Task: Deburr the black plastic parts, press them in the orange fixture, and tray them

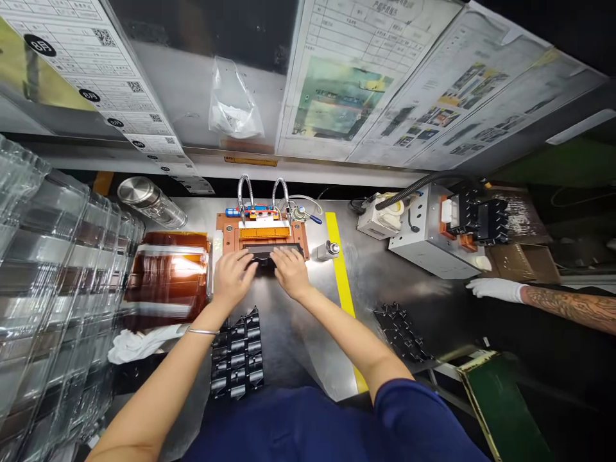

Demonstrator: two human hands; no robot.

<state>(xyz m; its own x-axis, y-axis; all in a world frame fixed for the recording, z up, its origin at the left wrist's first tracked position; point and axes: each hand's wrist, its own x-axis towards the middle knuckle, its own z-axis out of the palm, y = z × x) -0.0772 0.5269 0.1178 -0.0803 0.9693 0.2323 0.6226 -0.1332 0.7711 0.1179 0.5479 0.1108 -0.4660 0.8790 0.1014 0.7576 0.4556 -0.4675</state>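
Both hands are at a long black plastic part (262, 252) lying along the front of an orange-brown fixture (226, 226). My left hand (233, 274) grips its left end, fingers over the top and thumb pointing inward. At the right end, my right hand (291, 269) has its fingers over the part; its thumb is largely hidden. Behind the part, the fixture carries an orange strip (264, 233) below a white block. Black molded plastic parts (238, 359) lie in rows on the steel table, below my left hand.
A small bottle (328, 250) stands right of the fixture, beside yellow tape (342, 282). Left are amber film (168, 276), a flask (151, 202), a white glove (142, 343) and stacked clear trays (62, 289). Right, a co-worker's gloved hand (498, 289) is near a grey machine (428, 237).
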